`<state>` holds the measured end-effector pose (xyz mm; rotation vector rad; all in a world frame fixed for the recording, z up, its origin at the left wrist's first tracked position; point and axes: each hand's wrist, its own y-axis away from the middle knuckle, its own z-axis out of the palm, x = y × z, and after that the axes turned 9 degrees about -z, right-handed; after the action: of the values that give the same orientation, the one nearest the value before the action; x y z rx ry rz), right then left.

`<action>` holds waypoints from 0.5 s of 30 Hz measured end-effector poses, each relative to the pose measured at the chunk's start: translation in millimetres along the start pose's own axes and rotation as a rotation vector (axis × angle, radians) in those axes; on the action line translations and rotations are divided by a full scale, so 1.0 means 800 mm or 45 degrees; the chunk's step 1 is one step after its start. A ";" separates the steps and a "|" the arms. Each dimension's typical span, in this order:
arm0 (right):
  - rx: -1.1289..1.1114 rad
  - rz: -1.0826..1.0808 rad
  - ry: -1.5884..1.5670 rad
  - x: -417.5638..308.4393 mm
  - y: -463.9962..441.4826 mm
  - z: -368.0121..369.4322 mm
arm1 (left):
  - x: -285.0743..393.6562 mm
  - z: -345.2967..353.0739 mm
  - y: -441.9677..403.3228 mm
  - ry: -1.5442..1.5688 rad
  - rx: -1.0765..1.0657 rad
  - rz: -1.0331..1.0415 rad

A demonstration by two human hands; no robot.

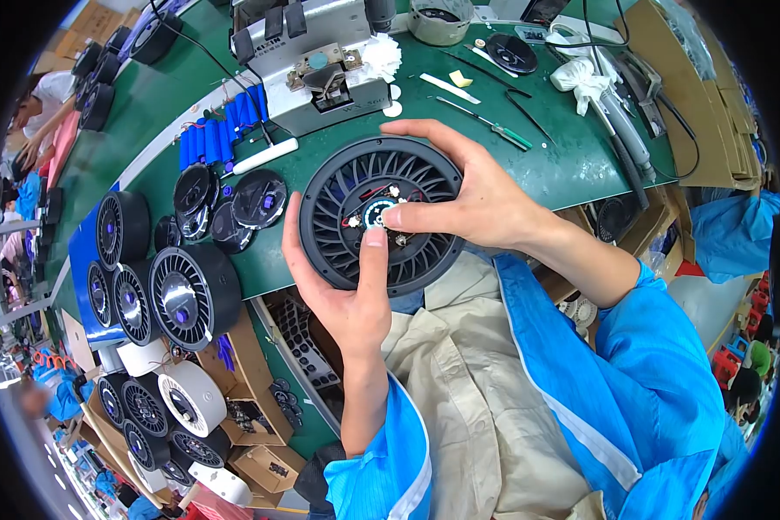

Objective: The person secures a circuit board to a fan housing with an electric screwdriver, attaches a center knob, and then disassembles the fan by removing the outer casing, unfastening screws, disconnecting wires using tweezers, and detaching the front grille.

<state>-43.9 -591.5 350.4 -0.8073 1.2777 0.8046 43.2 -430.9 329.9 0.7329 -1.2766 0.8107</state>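
Observation:
A round black fan housing (334,182) with curved slats is held up at the front edge of the bench. At its centre are a small ring-shaped circuit board (375,212) and thin red wires. My left hand (348,303) grips the rim on the left and below, its thumb on the centre. From the right, my right hand (485,195) holds the rim with fingers along the top edge, its thumb pressed beside the other thumb. Both thumb tips meet at the board and hide part of it.
Behind the housing stands a grey machine (321,78). Blue cylinders (221,126) and black discs (260,199) lie left of it; assembled fans (191,295) are stacked farther left. A green-handled screwdriver (511,137), tweezers (529,117) and an electric screwdriver (620,121) lie right.

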 end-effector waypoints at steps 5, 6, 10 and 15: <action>-0.002 0.007 0.003 0.000 -0.001 0.000 | -0.002 -0.001 -0.001 -0.011 0.000 0.002; -0.002 0.015 0.004 0.000 -0.001 0.000 | -0.002 -0.001 -0.001 -0.011 0.000 0.001; 0.003 0.021 -0.001 -0.001 -0.003 0.000 | -0.002 -0.001 -0.003 -0.008 -0.001 -0.010; 0.001 -0.009 0.017 0.004 -0.004 0.000 | -0.005 0.000 -0.005 0.014 -0.007 -0.016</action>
<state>-41.0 -592.7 347.5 -0.8178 1.2862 0.7942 46.0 -433.4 326.2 0.7304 -1.2629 0.7993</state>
